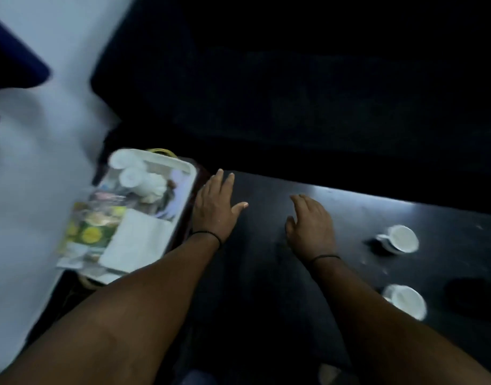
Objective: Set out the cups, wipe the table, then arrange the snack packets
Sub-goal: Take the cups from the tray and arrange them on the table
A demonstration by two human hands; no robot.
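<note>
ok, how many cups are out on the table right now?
2. One cup stands right of the right hand; the other cup is nearer the camera, by the right forearm. Blurred white items on the tray at left may be more cups; cannot tell.

A dark table [336, 218] filled the lower right, its far edge catching a pale sheen. Beyond it lay near-black shadow. Left of it spread a pale floor [30, 176].
</note>
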